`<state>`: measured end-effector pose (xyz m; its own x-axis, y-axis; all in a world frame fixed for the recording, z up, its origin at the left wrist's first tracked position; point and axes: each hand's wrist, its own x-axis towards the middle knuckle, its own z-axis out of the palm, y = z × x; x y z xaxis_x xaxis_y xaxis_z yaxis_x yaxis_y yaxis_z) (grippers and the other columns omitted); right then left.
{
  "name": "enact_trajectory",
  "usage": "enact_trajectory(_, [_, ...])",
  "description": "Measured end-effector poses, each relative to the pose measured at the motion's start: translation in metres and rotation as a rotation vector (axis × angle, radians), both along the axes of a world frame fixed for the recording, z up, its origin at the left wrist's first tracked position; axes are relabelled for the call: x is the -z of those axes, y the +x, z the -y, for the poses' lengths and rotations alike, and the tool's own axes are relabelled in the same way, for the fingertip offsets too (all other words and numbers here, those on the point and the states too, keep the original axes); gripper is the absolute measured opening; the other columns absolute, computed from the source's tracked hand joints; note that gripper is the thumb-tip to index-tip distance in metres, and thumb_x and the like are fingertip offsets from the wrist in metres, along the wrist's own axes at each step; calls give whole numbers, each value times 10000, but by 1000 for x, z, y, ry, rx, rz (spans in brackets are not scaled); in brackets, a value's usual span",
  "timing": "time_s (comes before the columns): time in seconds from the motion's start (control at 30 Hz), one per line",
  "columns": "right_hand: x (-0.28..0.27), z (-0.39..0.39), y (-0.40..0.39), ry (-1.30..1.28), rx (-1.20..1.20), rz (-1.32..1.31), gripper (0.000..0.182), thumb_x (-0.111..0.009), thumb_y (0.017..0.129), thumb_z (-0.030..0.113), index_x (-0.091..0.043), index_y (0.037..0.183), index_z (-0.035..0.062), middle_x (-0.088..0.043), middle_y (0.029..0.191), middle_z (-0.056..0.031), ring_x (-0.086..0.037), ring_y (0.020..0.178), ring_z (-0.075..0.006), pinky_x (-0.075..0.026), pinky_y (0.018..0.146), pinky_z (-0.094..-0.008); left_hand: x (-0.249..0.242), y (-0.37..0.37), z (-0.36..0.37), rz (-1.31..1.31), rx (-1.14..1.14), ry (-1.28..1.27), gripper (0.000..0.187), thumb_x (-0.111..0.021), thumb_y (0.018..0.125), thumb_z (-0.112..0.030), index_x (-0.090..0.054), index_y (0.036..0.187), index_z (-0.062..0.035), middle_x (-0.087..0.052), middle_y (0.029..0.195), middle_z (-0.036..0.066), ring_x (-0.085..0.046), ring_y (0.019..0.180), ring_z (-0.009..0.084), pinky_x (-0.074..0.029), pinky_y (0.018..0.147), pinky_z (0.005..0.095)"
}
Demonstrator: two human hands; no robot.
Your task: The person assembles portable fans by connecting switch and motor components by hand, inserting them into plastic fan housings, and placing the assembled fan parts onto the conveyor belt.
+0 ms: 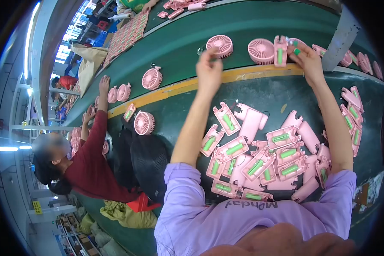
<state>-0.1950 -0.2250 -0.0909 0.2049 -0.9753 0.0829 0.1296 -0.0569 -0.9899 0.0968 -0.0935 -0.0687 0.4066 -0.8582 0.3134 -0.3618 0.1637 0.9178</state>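
At the belt's near edge, my right hand (pixel 308 64) has its fingers closed at the side of a pink handle shell (pixel 280 52) with a green battery inside. Green wraps show on its fingertips, and a round pink part lies partly hidden behind them. My left hand (pixel 210 70) is at the lower left of a round pink fan head (pixel 219 46); its fingers are curled and smeared by motion. Between the hands, another pink fan head (pixel 260 51) rests on the belt. Below my arms lies a heap of pink handle shells (pixel 256 164), many with green batteries and thin wires.
The green belt (pixel 175 59) crosses ahead, with a yellow strip (pixel 251 74) along its near edge. A metal post (pixel 342 40) stands by my right hand. At left, a co-worker in a dark red top (pixel 96 166) reaches to the belt, near more fan heads (pixel 152 79).
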Motion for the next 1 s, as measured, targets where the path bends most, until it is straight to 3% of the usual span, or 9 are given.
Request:
enact_trajectory(0.03, [5, 0, -2, -80, 59, 84, 406, -558, 875, 105, -506, 1266, 11, -624, 1153, -101, -592, 1080, -203, -462, 918, -278, 11, 25, 15, 188, -61, -21, 385, -560, 790, 25, -580, 1173, -1, -616, 1073, 92, -567, 992, 147, -444, 849, 250])
enact_trajectory(0.17, [-23, -29, 9, -918, 226, -600, 474, -596, 842, 123, -477, 1287, 10, -526, 1305, -134, -541, 1152, -210, -420, 962, -297, 23, 67, 46, 526, -161, -18, 462, -567, 786, -22, -512, 1243, 7, -531, 1243, 225, -494, 1179, 370, -360, 1035, 422])
enact_trajectory(0.27, [-43, -79, 29, -341, -376, -539, 420, -630, 860, 219, -540, 1210, 4, -625, 1062, -109, -588, 895, -166, -468, 787, -282, 44, 80, 65, 634, -157, 16, 490, -620, 783, -63, -507, 1256, -4, -509, 1264, 232, -482, 1185, 375, -372, 1021, 420])
enact_trajectory(0.37, [-38, -118, 43, -314, -805, -589, 468, -679, 820, 306, -561, 1144, -10, -667, 964, -147, -643, 853, -244, -497, 744, -336, 44, 72, 69, 530, -114, 184, 421, -677, 763, -112, -571, 1158, -11, -523, 1205, 219, -523, 1100, 363, -429, 924, 422])
enact_trajectory(0.47, [-40, -143, 48, -703, -771, -645, 368, -710, 748, 170, -593, 1054, 1, -632, 858, -150, -621, 802, -324, -480, 719, -393, 35, 64, 56, 648, -156, 134, 317, -675, 763, -113, -604, 1054, -7, -569, 1009, 180, -564, 924, 347, -449, 848, 417])
enact_trajectory(0.5, [-42, -147, 46, -652, -795, -656, 349, -712, 737, 155, -593, 1026, -1, -625, 844, -145, -618, 789, -314, -476, 709, -391, 36, 64, 53, 631, -184, 11, 285, -681, 750, -110, -612, 1007, -8, -540, 829, 133, -560, 789, 297, -467, 766, 388])
enact_trajectory(0.7, [-66, -141, 45, -115, -1038, -636, 236, -693, 718, 70, -562, 902, -1, -597, 766, -65, -564, 684, -165, -451, 637, -312, 12, 42, 21, -251, -51, -84, 189, -637, 870, -136, -627, 965, 28, -641, 747, 66, -569, 615, 102, -457, 592, 220])
enact_trajectory(0.93, [-85, -121, 30, 57, -1028, 17, 229, -659, 739, -22, -526, 915, 42, -589, 939, -32, -546, 851, -105, -447, 758, -254, -3, 14, -8, -475, 140, -70, 129, -565, 892, -30, -615, 992, 35, -661, 832, 96, -607, 680, 118, -485, 645, 207])
enact_trajectory(1.0, [-81, -111, 28, -141, -801, -156, 244, -667, 749, 17, -520, 943, 28, -568, 1009, -52, -530, 945, -115, -427, 841, -275, 2, 11, -7, -405, 186, -19, 232, -549, 873, 31, -556, 1105, 48, -655, 935, 115, -637, 796, 142, -511, 747, 235])
